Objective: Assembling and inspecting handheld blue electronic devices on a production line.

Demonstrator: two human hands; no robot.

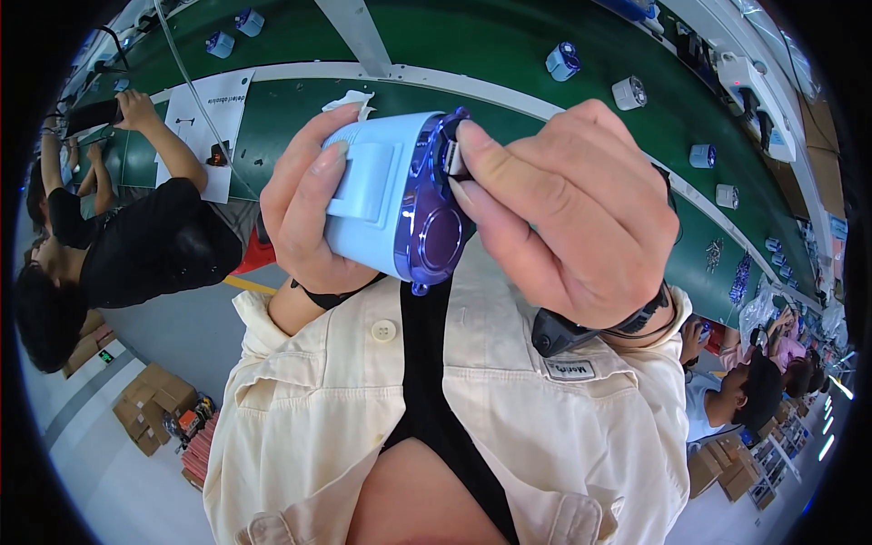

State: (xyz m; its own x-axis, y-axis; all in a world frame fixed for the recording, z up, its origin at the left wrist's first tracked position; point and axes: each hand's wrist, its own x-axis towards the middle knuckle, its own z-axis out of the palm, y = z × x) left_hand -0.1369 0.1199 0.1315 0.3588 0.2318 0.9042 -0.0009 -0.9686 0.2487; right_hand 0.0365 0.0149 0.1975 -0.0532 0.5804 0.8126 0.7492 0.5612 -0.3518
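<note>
My left hand (295, 204) is wrapped round a light blue plastic device (377, 177) with a glossy purple-blue end face, held up in front of my chest. A raised rectangular panel shows on its blue side, and a round disc on the purple face. At the upper edge of that face, my right hand (577, 213) pinches a small silver metal piece (453, 158) between thumb and forefinger. This piece looks like a plug or connector; its dark end is partly hidden by the fingers. I cannot tell whether it sits in the device or just touches it.
Beyond my hands runs a green conveyor bench (454, 118) with a white rail. Similar blue devices (563, 62) and white cylindrical parts (629, 93) stand on it. A person in black (150, 241) works at left; others sit at right. Cardboard boxes (154, 404) lie on the floor.
</note>
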